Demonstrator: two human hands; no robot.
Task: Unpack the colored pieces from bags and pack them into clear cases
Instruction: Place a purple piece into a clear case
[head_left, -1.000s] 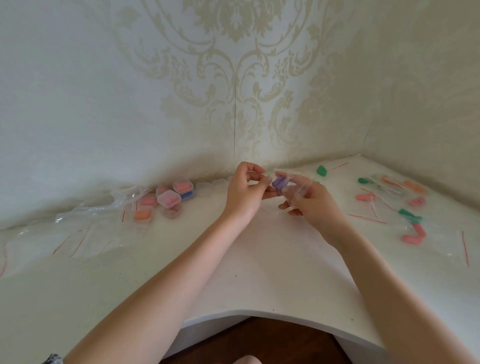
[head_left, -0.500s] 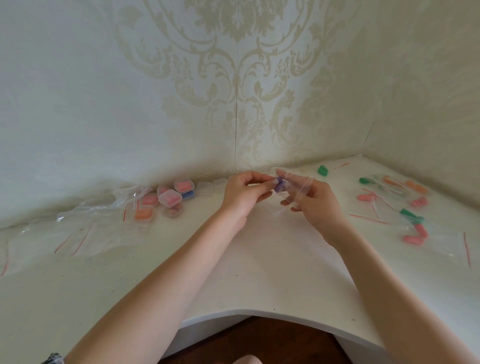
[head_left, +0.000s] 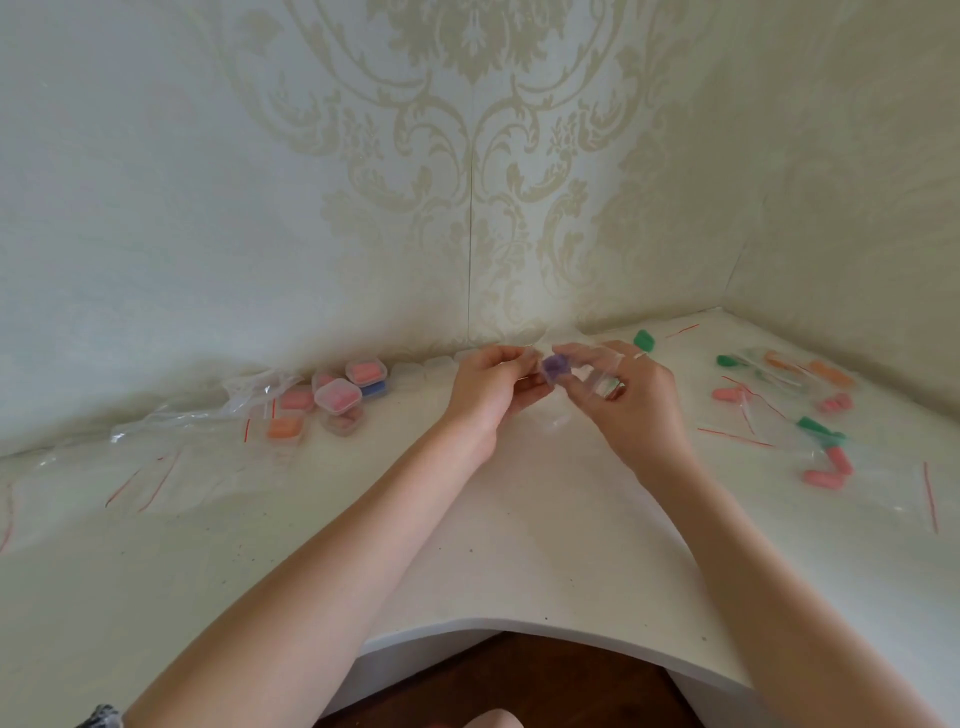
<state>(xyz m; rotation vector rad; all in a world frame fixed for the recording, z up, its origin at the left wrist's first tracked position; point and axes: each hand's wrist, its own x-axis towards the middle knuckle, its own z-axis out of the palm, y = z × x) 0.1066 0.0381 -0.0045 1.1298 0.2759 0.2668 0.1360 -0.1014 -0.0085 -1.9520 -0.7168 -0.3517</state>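
Note:
A small purple piece sits between my two hands above the back of the white table. My left hand pinches it from the left. My right hand grips a small clear bag that wraps around the piece. Whether the piece is inside the bag or partly out I cannot tell. Filled clear cases with pink, orange and blue contents lie at the back left. Bagged pink, green and orange pieces lie on the right.
Empty clear bags with red seal lines are spread over the left of the table. A loose green piece lies near the back wall. The wallpapered walls meet in a corner at the right. The table's curved front edge is below my forearms.
Both hands have stayed close together with the purple piece and bag. My left fingers have closed in on the piece, and my right fingers have shifted along the bag.

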